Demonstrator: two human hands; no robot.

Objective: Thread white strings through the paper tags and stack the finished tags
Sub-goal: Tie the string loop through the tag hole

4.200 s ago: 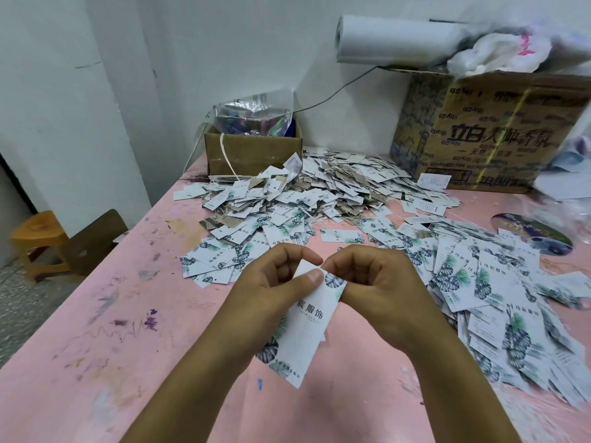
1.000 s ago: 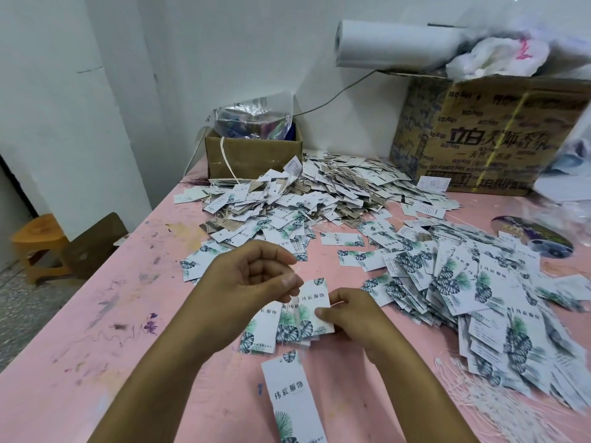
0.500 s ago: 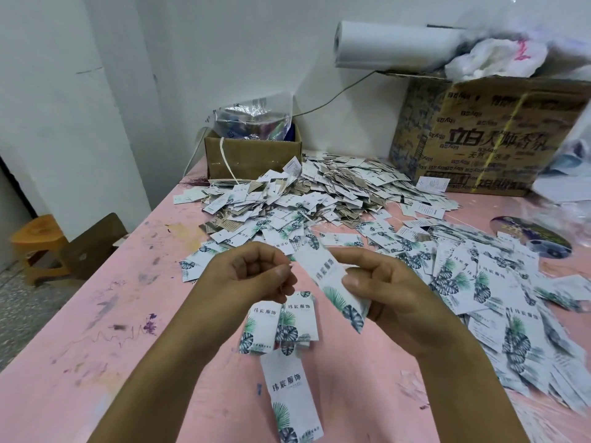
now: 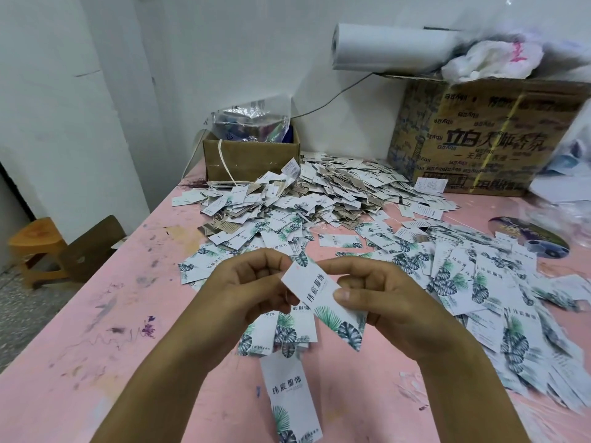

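On the pink table [image 4: 96,330], both hands pinched one leaf-printed tag [image 4: 323,302] above it: left hand [image 4: 246,292] at its top, right hand [image 4: 380,298] mid-edge. Its top might crumple under tight fingers.

Mid-frame, the right hand [image 4: 383,302] pinches a leaf-printed paper tag [image 4: 323,302] tilted across the centre, its top corner at the left hand [image 4: 252,292]. Below hang a few tags [image 4: 281,330]; another tag [image 4: 291,401] sits lower centre. Loose tags [image 4: 479,276] cover the pink table [image 4: 96,330] at right.
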